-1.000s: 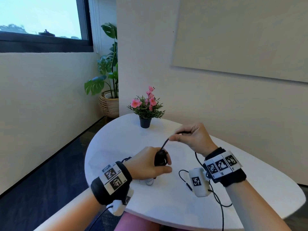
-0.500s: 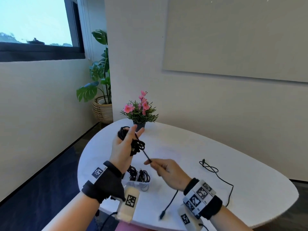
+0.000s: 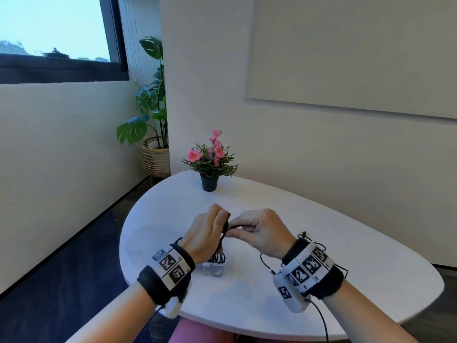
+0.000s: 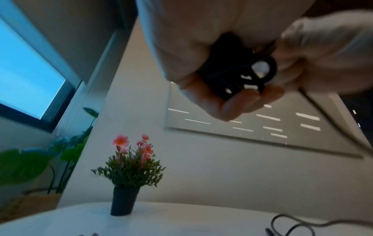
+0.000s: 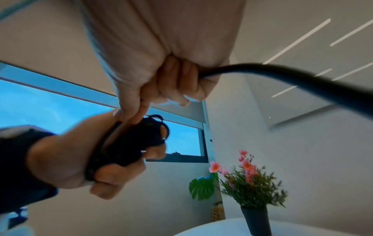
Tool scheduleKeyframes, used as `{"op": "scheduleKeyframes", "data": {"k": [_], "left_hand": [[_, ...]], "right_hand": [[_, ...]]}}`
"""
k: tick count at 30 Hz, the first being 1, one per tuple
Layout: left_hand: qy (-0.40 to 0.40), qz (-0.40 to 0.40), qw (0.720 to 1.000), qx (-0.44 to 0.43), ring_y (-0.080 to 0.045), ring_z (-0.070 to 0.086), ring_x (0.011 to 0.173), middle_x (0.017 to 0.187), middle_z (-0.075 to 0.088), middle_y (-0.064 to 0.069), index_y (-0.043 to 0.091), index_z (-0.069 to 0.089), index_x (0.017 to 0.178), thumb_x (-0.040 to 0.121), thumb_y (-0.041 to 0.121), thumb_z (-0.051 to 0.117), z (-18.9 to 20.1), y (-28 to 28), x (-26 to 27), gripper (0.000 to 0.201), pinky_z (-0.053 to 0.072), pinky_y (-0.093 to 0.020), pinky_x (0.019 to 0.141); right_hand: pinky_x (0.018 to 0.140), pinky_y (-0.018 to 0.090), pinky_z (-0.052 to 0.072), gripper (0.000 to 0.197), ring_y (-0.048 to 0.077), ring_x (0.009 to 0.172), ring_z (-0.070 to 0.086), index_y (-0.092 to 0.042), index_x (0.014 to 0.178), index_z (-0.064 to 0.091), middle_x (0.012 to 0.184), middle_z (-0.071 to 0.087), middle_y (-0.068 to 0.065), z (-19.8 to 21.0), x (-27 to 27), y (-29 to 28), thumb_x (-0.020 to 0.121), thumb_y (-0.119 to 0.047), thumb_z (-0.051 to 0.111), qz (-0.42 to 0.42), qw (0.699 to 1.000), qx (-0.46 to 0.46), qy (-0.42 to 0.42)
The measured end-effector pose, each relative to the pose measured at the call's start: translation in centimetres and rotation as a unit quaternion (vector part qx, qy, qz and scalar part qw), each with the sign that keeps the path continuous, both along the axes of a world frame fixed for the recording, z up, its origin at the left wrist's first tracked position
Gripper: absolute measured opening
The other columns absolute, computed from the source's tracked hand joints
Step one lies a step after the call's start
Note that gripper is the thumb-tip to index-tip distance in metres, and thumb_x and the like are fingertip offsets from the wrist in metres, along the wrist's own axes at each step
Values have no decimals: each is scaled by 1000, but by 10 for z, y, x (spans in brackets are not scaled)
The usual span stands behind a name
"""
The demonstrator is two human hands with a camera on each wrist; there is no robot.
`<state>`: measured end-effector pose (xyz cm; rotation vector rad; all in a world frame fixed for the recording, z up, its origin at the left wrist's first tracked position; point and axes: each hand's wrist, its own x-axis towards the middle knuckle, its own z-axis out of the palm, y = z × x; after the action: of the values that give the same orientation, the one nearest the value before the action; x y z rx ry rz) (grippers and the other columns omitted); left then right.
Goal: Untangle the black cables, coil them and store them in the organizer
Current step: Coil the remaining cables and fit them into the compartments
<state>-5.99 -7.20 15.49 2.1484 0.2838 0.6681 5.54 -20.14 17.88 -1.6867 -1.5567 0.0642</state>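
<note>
My left hand (image 3: 218, 222) grips a small coil of black cable (image 4: 232, 71), fingers curled round it, just above the table. Right beside it, my right hand (image 3: 236, 231) pinches the same cable's free strand (image 3: 225, 230) between thumb and forefinger at the coil. In the right wrist view the strand's tail (image 5: 282, 75) runs out of the right fist and off to the right. Below the left hand stands a clear organizer (image 3: 215, 267) with coiled black cables in it, partly hidden by the wrist. Another loose black cable (image 3: 263, 261) lies on the table under my right wrist.
The white rounded table (image 3: 358, 256) carries a small pot of pink flowers (image 3: 209, 183) at its far side. A large plant in a woven basket (image 3: 154, 154) stands on the floor in the corner by the window. Walls close in behind and to the right.
My left hand has come down from its raised position with the coil. My right hand has moved up to meet it, taking the strand to the coil. Both now sit together over the organizer.
</note>
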Motion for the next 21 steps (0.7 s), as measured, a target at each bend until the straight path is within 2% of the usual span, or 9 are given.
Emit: {"op": "scheduleKeyframes", "data": {"k": [2, 5, 8, 11, 13, 16, 18, 20, 21], "left_hand": [[3, -70, 997, -46, -15, 59, 42, 70, 61, -3, 13, 47, 90, 87, 62, 30, 2, -2, -4, 51, 43, -28, 42], [60, -126, 989, -54, -15, 60, 47, 68, 62, -2, 12, 47, 93, 75, 54, 63, 4, -2, -9, 48, 43, -27, 45], [146, -117, 980, 61, -5, 60, 54, 70, 65, 3, 18, 42, 109, 66, 41, 78, 8, -4, -15, 61, 44, -18, 52], [205, -126, 970, 35, 1, 59, 50, 74, 69, 0, 22, 7, 143, 73, 22, 76, 11, -7, -17, 98, 44, -12, 50], [216, -129, 967, 26, -2, 62, 50, 80, 71, -3, 23, -14, 147, 74, 18, 75, 12, -6, -18, 115, 45, -12, 50], [226, -136, 965, 5, -10, 66, 58, 93, 71, -7, 25, -28, 143, 74, 19, 76, 10, -7, -18, 125, 53, -21, 55], [231, -103, 967, 28, -11, 66, 66, 91, 70, -2, 26, -19, 146, 71, 26, 77, 6, -6, -15, 122, 55, -25, 64], [197, -37, 975, 95, -9, 63, 77, 88, 67, 4, 21, 14, 145, 70, 35, 74, 3, -1, -12, 97, 53, -27, 72], [182, -15, 975, 126, -11, 61, 79, 89, 66, 3, 19, 32, 135, 73, 37, 71, 3, 0, -10, 76, 53, -29, 73]], "right_hand": [[54, 21, 34, 18, 3, 46, 38, -17, 82, 75, 61, 63, 7, -5, 4, 0, 76, -35, 75, 8, 998, 20, 64], [53, 26, 30, 32, 14, 50, 32, -19, 78, 66, 55, 44, 25, -15, 3, 2, 67, -46, 79, 2, 988, 24, 151], [57, 29, 33, 48, 13, 54, 35, -23, 93, 50, 56, 38, 3, -17, 3, 2, 62, -38, 84, -17, 983, 16, 180], [62, 18, 36, 29, 5, 58, 41, -21, 98, 66, 62, 48, -5, -18, 1, 0, 73, -27, 80, 23, 992, 15, 123], [63, 12, 34, 22, 4, 61, 45, -22, 97, 72, 70, 53, -6, -21, -3, 0, 77, -29, 77, 31, 996, 24, 76], [61, 10, 32, 21, 0, 62, 43, -24, 100, 71, 71, 44, -15, -26, -6, 1, 84, -38, 67, 29, 999, 26, -31], [61, 10, 31, 25, -2, 62, 41, -19, 94, 70, 71, 39, -16, -27, -4, 0, 88, -40, 59, 27, 997, 36, -66], [58, 14, 32, 31, 2, 59, 41, -13, 86, 69, 69, 39, -11, -26, 1, -2, 91, -40, 56, 13, 996, 56, -67], [56, 17, 33, 35, 5, 58, 42, -10, 82, 68, 67, 40, -7, -25, 5, -3, 92, -41, 54, 4, 996, 69, -61]]}}
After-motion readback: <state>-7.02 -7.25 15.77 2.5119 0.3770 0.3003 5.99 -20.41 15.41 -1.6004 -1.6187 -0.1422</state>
